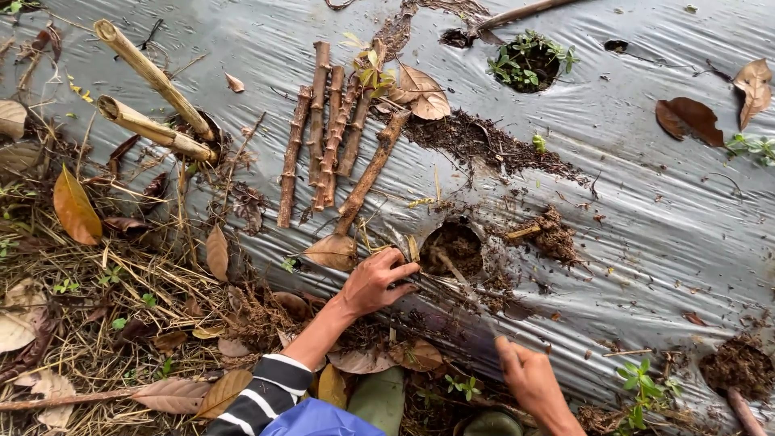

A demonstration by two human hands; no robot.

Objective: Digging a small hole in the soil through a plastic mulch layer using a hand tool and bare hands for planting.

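My left hand [375, 280] rests on the grey plastic ground sheet [646, 202], fingers curled at the left rim of a soil-filled hole [454, 249] cut in the sheet. A thin stick pokes out of that soil. My right hand [533, 379] sits lower right, fingers bent against the sheet; whether it grips anything is unclear. Several brown stem cuttings [331, 137] lie side by side on the sheet above my left hand, one with small green leaves.
Two bamboo stakes [153, 105] stick from another hole at left. Weedy hole [529, 63] at top, soil clump [553, 232] right of the hole, more soil [739, 365] at lower right. Dry leaves and grass cover the left ground. Green boots [379, 400] below.
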